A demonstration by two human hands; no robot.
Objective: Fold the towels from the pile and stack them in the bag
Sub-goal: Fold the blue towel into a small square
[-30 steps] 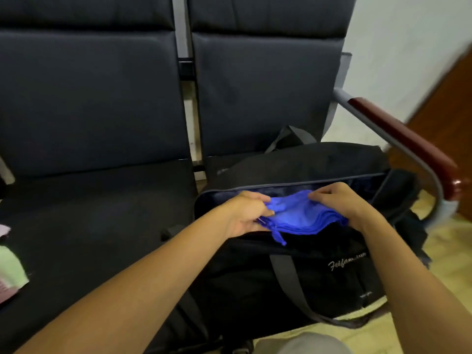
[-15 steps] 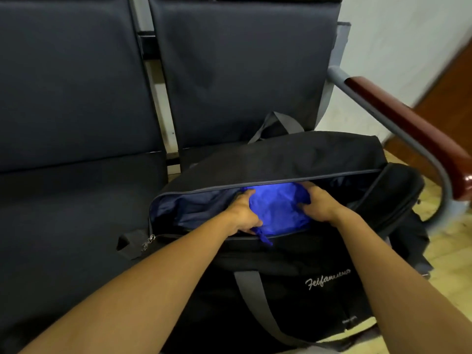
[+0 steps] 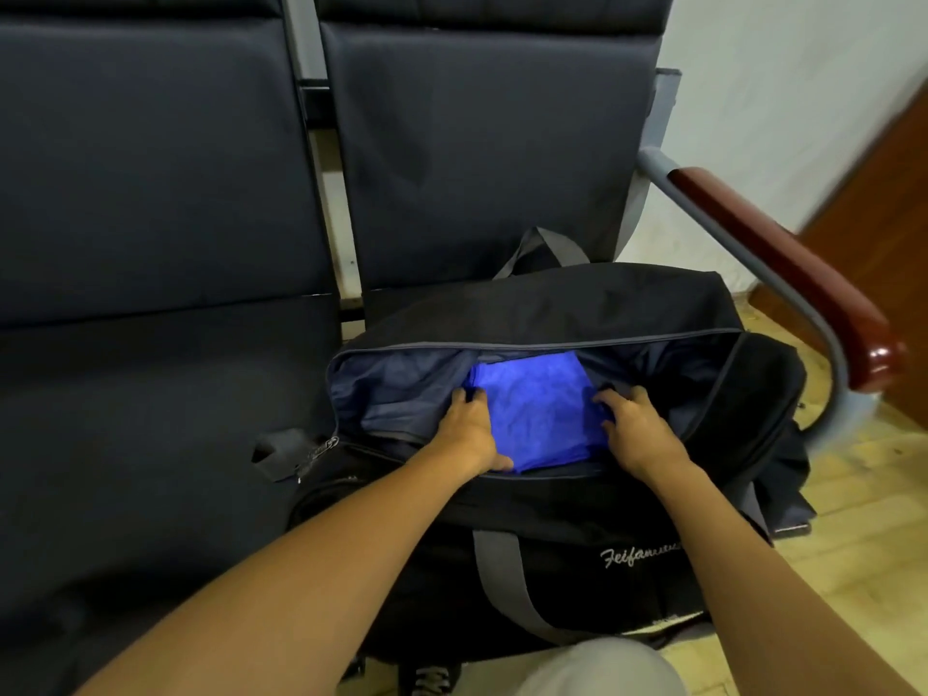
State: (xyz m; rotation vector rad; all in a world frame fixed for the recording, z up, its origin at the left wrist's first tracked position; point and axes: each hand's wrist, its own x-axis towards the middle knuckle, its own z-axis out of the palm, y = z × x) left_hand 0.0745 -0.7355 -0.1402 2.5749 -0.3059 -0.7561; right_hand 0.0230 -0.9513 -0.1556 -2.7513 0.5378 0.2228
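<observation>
A folded blue towel (image 3: pixel 537 409) lies flat inside the open black duffel bag (image 3: pixel 577 308), which rests on the right-hand seat. My left hand (image 3: pixel 469 429) grips the towel's left edge, fingers curled under it. My right hand (image 3: pixel 635 427) holds its right edge the same way. Both hands reach in through the unzipped top, past the bag's grey-blue lining. The towel pile is out of view.
Two dark padded seats (image 3: pixel 150 394) with backrests stand side by side. A metal armrest with a reddish wooden top (image 3: pixel 783 273) curves down at the right of the bag. Beyond it are a white wall and a pale wood floor (image 3: pixel 853 519).
Both hands have carried the blue towel from the bag's opening down into the bag, where it now lies spread flat. My view has moved closer over the bag.
</observation>
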